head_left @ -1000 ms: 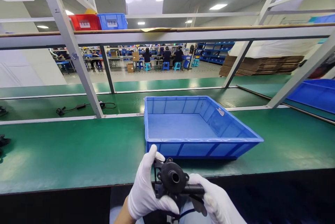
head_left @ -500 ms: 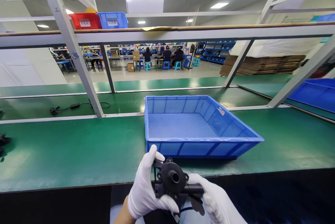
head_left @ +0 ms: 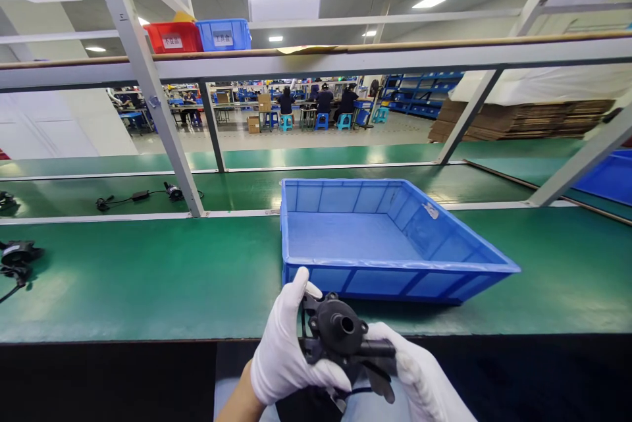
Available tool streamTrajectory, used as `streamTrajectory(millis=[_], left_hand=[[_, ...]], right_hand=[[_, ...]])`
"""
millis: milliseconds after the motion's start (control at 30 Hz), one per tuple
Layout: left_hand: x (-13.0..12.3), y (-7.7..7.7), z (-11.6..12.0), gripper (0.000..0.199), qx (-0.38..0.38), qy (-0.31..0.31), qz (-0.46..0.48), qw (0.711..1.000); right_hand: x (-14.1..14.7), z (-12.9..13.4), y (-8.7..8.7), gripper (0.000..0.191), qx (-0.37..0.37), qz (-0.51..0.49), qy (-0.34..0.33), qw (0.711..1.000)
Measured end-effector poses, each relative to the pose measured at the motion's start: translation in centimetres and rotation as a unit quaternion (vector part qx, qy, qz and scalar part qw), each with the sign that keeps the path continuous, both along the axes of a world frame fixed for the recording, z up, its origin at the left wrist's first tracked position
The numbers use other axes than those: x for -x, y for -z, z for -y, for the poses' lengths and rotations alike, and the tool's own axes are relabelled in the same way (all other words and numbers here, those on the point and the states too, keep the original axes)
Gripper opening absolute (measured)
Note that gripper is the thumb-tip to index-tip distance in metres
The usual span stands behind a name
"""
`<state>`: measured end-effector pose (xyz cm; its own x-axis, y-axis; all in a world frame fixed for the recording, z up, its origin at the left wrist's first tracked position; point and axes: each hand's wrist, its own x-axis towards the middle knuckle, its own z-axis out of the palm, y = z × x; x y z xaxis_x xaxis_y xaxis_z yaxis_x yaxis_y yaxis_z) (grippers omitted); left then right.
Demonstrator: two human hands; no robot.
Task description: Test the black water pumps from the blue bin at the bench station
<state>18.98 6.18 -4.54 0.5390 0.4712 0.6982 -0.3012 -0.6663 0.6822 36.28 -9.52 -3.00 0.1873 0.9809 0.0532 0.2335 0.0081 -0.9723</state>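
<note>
A black plastic pump (head_left: 337, 328) with a round housing, a hollow central spout and a side tube is between my hands, in front of the green work surface's edge. My gloved left hand (head_left: 289, 343) grips its left side, the thumb below and fingers above. My right hand (head_left: 419, 369), also in a white glove, is closed around the side-tube end; its fingertips are partly hidden. A thin black cable and a dark flap hang beneath the pump. Just beyond my hands sits a large blue plastic bin (head_left: 399, 284) with nothing visible inside.
Black parts with a cable (head_left: 18, 257) lie at the left on the green surface (head_left: 148, 284). Behind the white rail are a small device (head_left: 172, 191) and a cord with an adapter (head_left: 140, 196). A slanted post (head_left: 162, 119) rises left of the bin. People sit far back.
My view has turned slightly left, so more of the black parts at the left shows. The small device beside the post has come into sight. Both hands keep their hold on the pump.
</note>
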Motion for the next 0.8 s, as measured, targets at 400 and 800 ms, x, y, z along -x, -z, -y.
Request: streamTrajectory(millis=[400,800], left_hand=[[1.8,1.3,-0.5,0.137,0.05,0.002,0.011,0.999],[1.5,1.6,2.1,0.115,0.248,0.019,-0.036,0.968]], right_hand=[[0.5,-1.1,-2.4,0.072,0.009,0.055,0.056,0.997],[1.3,-2.1,-2.4,0.075,-0.013,0.047,0.016,0.999]])
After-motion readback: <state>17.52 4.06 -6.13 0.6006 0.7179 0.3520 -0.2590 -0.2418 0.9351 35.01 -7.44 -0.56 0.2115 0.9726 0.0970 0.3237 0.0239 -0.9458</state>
